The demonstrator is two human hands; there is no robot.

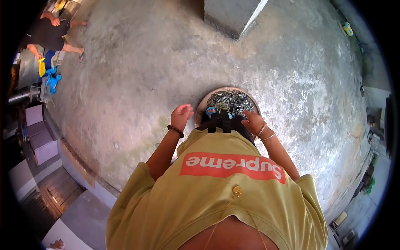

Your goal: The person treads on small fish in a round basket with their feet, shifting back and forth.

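Observation:
My left hand (182, 116), with a dark beaded bracelet at the wrist, hangs in the air left of a round shallow tray (228, 88). Its fingers are loosely bent and nothing shows in them. On the other side, my right hand (254, 123), wearing bangles, hovers by the tray's right rim with thumb and fingers apart, holding nothing. Many small silvery slivers, looking like little fish (233, 100), cover the tray. A blue sandal (211, 111) shows at the tray's near side; my shirt and dark trousers hide the rest.
Grey concrete floor (137, 83) surrounds the tray. A square pillar (229, 16) stands ahead. At far left, a person (48, 33) holds a yellow thing (41, 66) near a blue object (53, 81). A low ledge (83, 162) and purple-grey boxes (41, 141) line the left.

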